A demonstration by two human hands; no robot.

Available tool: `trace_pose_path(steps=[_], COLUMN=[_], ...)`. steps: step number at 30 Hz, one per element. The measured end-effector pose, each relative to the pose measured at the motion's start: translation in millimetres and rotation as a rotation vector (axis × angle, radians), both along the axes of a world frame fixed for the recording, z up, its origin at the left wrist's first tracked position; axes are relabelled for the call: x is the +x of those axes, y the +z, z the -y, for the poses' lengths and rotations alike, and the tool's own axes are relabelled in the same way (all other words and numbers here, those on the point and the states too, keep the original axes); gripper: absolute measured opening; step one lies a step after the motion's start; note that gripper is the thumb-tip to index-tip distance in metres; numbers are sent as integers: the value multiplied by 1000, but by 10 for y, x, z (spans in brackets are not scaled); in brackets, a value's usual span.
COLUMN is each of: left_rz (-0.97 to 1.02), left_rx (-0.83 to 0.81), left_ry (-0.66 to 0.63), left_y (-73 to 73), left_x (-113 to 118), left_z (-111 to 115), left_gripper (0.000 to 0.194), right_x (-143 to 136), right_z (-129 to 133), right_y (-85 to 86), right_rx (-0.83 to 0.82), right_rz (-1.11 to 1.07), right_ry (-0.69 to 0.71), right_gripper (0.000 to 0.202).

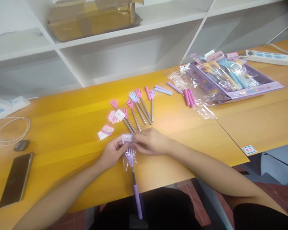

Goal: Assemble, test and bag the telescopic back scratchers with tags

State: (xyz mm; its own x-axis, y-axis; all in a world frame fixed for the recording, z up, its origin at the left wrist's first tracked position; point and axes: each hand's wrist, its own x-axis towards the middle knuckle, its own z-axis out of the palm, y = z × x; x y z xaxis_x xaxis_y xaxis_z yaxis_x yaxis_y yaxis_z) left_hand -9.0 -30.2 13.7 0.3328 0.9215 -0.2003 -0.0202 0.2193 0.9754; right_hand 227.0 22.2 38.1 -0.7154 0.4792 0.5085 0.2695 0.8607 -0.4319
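A purple back scratcher [131, 157] lies in a clear plastic bag [125, 163], its purple grip pointing down past the table's front edge. At the top of the bag is a small printed card [127, 138]. My left hand [113, 152] pinches the bag's left side by the card. From the right, my right hand [151, 141] closes its fingers on the bag's top edge. Just beyond lie several metal-stemmed back scratchers without grips, among them a pink scratcher head [130, 103] and a blue scratcher head [132, 96]. Loose printed cards [108, 129] rest left of them.
Loose foam grips [189, 97] lie to the right, near a purple display box [249, 92] of bagged scratchers. A phone [16, 179], a grey mouse [21, 145] and a white cable are at left. A power strip [268, 57] sits at back right. Shelving holds a cardboard box [91, 19].
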Motion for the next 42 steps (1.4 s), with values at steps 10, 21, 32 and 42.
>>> trace_pose_path(steps=[10,21,32,42], left_rz=[39,-104,-20,-24], left_rx=[29,70,107,66], left_ry=[106,87,127,196], left_y=[-137,-6,-76,-77], left_x=[-71,-10,-63,-62], left_z=[-44,-14,-11,-26], left_gripper=[40,35,32,33], right_x=[-3,5,-24,-30], right_z=[-41,-3,-8,-23], right_y=[-72,-31,-83,-66], right_rx=[69,128,202,151], right_rz=[60,-100,25,-57], right_ry=[-25,-71,-33,-126], right_gripper=[18,23,27,17])
